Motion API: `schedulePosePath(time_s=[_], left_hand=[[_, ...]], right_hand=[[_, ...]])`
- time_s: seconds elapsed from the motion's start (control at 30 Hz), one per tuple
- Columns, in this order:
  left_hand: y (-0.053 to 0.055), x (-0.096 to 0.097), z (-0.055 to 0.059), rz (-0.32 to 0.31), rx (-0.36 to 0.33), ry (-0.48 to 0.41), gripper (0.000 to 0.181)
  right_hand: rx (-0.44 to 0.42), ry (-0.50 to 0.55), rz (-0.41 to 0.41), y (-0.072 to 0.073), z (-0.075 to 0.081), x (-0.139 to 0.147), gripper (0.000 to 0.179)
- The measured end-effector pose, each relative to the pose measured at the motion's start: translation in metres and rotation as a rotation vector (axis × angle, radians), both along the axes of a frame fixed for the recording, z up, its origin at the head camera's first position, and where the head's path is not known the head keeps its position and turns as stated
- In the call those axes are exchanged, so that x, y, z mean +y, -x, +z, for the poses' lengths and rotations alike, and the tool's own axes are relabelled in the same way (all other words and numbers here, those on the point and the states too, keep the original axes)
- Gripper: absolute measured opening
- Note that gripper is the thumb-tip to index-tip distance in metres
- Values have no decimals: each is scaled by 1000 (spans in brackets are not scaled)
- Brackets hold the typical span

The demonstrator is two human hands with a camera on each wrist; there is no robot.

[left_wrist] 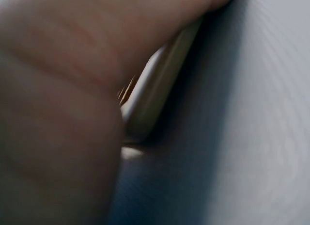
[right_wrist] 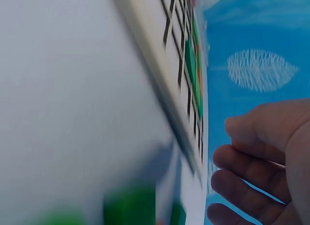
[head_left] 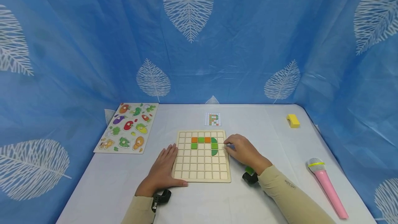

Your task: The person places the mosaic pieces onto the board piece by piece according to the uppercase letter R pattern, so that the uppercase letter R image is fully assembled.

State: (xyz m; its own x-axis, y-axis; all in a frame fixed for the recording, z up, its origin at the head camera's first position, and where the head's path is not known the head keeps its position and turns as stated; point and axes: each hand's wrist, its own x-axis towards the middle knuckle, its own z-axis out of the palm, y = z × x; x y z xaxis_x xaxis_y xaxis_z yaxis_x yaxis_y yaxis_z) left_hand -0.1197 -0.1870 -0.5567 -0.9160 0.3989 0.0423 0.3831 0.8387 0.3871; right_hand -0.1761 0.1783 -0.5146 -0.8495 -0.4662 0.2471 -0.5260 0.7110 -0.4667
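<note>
A wooden grid board (head_left: 202, 175) lies on the white table. Orange squares (head_left: 207, 140), green squares (head_left: 194, 146) and dark green curved pieces (head_left: 214, 152) form an arch in its upper cells. My left hand (head_left: 163, 170) rests along the board's left edge, fingers straight, thumb by the bottom-left corner. In the left wrist view the thumb side (left_wrist: 58, 79) hides most of the board. My right hand (head_left: 244, 149) is at the right edge, fingers loosely bent; in the right wrist view no piece shows between thumb and fingers (right_wrist: 249, 179).
Blurred green blocks (right_wrist: 131, 205) lie by my right wrist, partly hidden. Behind the board is a small pattern card (head_left: 212, 119). A vegetable puzzle board (head_left: 127, 134) lies left; a yellow block (head_left: 293, 121) and pink toy microphone (head_left: 331, 191) lie right. A blue curtain (head_left: 236, 44) surrounds the table.
</note>
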Motion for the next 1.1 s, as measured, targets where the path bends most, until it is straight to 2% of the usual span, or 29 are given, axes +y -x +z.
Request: schedulePosePath(time_s=[0.3, 0.47, 0.7, 0.9, 1.1], left_hand=[[0, 0, 0, -2, 4, 3, 149], [0, 0, 0, 7, -26, 12, 151], [1, 2, 3, 7, -39, 15, 150], [1, 1, 1, 9, -36, 8, 150], [1, 1, -1, 12, -27, 15, 150]], right_hand=[[-76, -33, -154, 0, 5, 64, 20], [-115, -67, -234, -2, 5, 89, 22], [-113, -85, -263, -6, 4, 106, 23], [-111, -87, -275, -7, 3, 112, 24], [-101, -71, -256, -9, 2, 113, 25]])
